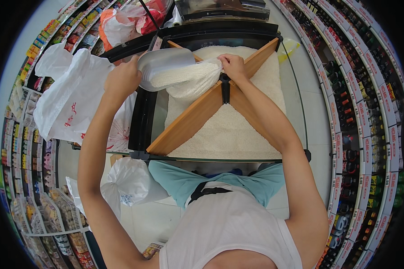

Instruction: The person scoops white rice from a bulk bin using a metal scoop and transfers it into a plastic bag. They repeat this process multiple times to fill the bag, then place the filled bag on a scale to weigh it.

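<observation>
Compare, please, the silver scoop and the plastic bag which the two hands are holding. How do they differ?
The scoop is silver-grey and smooth; the bag is thin, see-through and creased. The left hand grips the scoop, while the right hand pinches the bag's far end. Both contain pale grains.

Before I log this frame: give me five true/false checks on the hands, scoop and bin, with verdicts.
1. The left hand holds a grey scoop. True.
2. The right hand grips a bottle. False: the right hand grips the edge of a thin bag.
3. The grey scoop is empty. False: pale grain lies in it.
4. Wooden boards cross inside the bin. True.
5. The large white bag lies to the right of the bin. False: the large white bag lies to its left.
</observation>
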Demonstrator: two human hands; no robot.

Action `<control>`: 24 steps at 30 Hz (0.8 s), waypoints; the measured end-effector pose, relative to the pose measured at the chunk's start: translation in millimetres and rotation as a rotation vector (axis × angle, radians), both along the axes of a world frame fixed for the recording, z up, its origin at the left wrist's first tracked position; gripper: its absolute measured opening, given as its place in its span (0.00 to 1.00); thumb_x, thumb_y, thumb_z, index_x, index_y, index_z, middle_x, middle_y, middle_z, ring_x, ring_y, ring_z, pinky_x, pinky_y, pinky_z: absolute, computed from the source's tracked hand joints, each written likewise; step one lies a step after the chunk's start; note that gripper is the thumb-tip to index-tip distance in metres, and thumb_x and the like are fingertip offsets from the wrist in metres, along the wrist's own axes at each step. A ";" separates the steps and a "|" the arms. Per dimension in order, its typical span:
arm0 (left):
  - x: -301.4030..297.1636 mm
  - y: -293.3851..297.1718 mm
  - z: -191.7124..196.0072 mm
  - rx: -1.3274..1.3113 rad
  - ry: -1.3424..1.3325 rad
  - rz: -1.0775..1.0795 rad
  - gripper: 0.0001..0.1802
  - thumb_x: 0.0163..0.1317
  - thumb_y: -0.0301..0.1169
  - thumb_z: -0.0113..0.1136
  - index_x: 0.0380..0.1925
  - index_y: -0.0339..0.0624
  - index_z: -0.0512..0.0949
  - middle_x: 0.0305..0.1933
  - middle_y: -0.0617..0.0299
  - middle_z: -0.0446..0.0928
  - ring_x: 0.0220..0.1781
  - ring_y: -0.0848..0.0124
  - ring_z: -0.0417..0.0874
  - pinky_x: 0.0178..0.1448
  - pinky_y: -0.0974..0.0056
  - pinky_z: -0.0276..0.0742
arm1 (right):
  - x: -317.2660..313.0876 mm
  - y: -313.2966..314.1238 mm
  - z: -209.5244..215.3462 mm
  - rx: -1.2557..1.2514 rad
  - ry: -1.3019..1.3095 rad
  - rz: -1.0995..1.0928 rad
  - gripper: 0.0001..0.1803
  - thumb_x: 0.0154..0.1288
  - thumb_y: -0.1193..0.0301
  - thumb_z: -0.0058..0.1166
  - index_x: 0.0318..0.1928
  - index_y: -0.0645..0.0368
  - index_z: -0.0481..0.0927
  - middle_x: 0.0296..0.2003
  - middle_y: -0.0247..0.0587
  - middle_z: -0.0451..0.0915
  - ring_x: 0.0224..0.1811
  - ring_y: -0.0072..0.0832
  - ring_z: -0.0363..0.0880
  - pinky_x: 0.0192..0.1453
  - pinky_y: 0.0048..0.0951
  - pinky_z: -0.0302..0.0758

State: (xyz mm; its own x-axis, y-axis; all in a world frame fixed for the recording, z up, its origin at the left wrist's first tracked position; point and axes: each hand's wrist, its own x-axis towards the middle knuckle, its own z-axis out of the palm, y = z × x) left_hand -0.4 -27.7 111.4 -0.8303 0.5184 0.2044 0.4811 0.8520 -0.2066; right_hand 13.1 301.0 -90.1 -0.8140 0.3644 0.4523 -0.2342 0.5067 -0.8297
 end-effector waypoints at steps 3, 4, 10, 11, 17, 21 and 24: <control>9.7 2.6 4.3 0.006 0.029 -0.016 0.18 0.58 0.31 0.48 0.50 0.42 0.71 0.33 0.41 0.81 0.36 0.44 0.83 0.42 0.41 0.77 | 1.6 -0.8 1.5 0.009 -0.013 -0.006 0.11 0.65 0.69 0.56 0.39 0.63 0.86 0.26 0.49 0.84 0.26 0.35 0.83 0.35 0.32 0.77; 13.0 3.2 5.5 0.006 0.032 -0.013 0.19 0.59 0.31 0.48 0.51 0.42 0.70 0.32 0.41 0.81 0.36 0.43 0.82 0.42 0.41 0.76 | 2.1 -0.7 1.6 0.008 -0.011 -0.008 0.11 0.65 0.68 0.56 0.39 0.63 0.86 0.26 0.49 0.84 0.26 0.35 0.83 0.35 0.32 0.77; 29.1 8.3 11.1 -0.035 0.103 -0.002 0.21 0.60 0.31 0.49 0.55 0.45 0.69 0.30 0.44 0.81 0.34 0.46 0.83 0.39 0.42 0.76 | 0.1 1.6 -2.7 0.037 0.078 -0.022 0.11 0.66 0.68 0.57 0.39 0.62 0.86 0.21 0.39 0.82 0.20 0.24 0.78 0.27 0.26 0.72; 31.4 8.3 12.0 -0.045 0.119 -0.002 0.21 0.60 0.31 0.50 0.55 0.45 0.69 0.30 0.44 0.81 0.33 0.46 0.83 0.38 0.43 0.76 | 0.4 0.2 -2.0 0.039 0.079 -0.020 0.11 0.66 0.68 0.57 0.39 0.62 0.86 0.21 0.39 0.82 0.20 0.23 0.77 0.27 0.26 0.72; 33.9 8.7 11.1 -0.061 0.200 -0.014 0.23 0.61 0.31 0.50 0.58 0.49 0.69 0.26 0.47 0.81 0.28 0.48 0.83 0.33 0.44 0.76 | -1.2 0.0 -2.2 0.052 0.109 -0.027 0.11 0.66 0.67 0.57 0.39 0.62 0.86 0.21 0.39 0.82 0.19 0.22 0.77 0.26 0.26 0.71; 36.5 7.9 11.1 -0.057 0.250 0.003 0.23 0.61 0.31 0.49 0.59 0.51 0.69 0.26 0.47 0.81 0.28 0.48 0.83 0.32 0.44 0.76 | 0.6 -1.8 1.0 0.009 0.059 -0.015 0.12 0.65 0.67 0.57 0.38 0.63 0.86 0.24 0.48 0.82 0.24 0.36 0.81 0.32 0.32 0.74; 41.6 10.4 15.2 -0.054 0.241 0.045 0.23 0.62 0.31 0.49 0.59 0.51 0.68 0.27 0.47 0.81 0.28 0.48 0.83 0.32 0.44 0.76 | 2.1 -0.3 2.3 0.011 0.031 -0.014 0.12 0.65 0.67 0.57 0.38 0.63 0.86 0.24 0.49 0.82 0.25 0.37 0.81 0.33 0.33 0.75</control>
